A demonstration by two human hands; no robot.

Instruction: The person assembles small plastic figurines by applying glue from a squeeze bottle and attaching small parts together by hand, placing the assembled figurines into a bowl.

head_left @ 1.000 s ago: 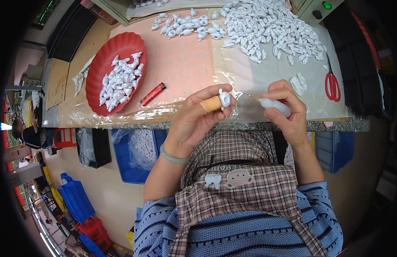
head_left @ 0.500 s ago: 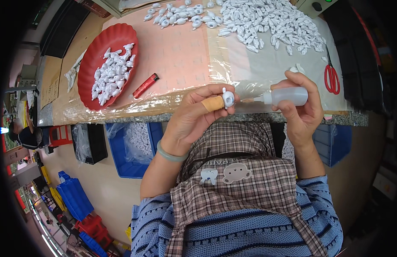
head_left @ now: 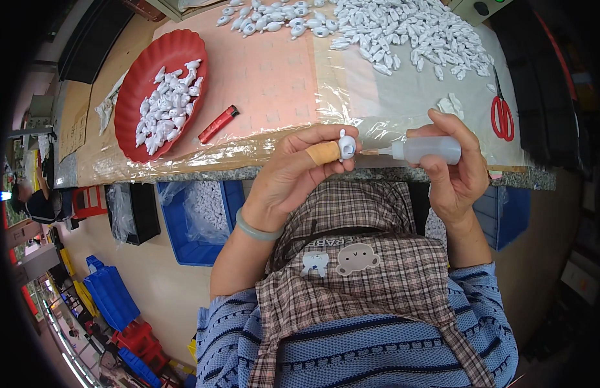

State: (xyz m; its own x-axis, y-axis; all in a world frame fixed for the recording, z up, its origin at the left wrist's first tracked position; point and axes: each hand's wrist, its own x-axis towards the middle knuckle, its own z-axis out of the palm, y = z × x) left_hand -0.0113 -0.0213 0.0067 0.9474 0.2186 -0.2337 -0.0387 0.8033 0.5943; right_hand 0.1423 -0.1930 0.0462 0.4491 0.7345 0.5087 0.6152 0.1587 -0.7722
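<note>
A plastic-wrapped surface (head_left: 261, 84) carries a red tray (head_left: 128, 107) of small white pieces. Just below its edge, the left hand (head_left: 297, 174) has its fingers clamped on one white piece (head_left: 346, 147); the right hand (head_left: 458, 171) has its fingers wrapped around a squeeze bottle (head_left: 426, 150), the nozzle touching that piece.

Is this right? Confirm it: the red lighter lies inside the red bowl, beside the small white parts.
Not quite. The head view shows the red lighter on the plastic-covered table, just right of the red bowl, which holds only small white parts.
</note>
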